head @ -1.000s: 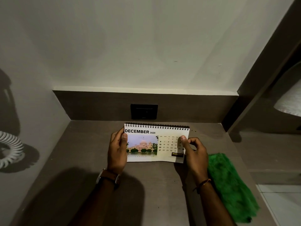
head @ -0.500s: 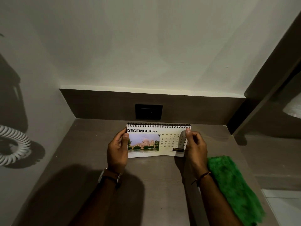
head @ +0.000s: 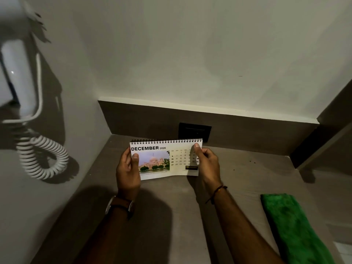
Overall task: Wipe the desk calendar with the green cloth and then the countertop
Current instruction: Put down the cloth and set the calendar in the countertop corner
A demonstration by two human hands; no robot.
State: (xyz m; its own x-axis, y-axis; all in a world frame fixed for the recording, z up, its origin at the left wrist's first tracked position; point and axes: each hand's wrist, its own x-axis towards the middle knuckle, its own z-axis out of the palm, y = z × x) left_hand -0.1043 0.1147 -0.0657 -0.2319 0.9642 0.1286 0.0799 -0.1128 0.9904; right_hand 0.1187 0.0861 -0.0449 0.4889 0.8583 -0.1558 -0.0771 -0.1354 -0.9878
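Desk calendar (head: 165, 159) held in both hands over a grey-brown worktop (head: 190, 216) in a wall corner.

The left hand (head: 128, 171) grips the calendar's left edge and the right hand (head: 206, 164) pinches its upper right corner; the page reads December. The green cloth (head: 291, 225) lies flat on the worktop, apart to the right. A dark socket plate (head: 194, 130) sits in the upstand behind; a white wall-mounted dryer (head: 18, 77) with coiled cord (head: 43, 157) hangs left.
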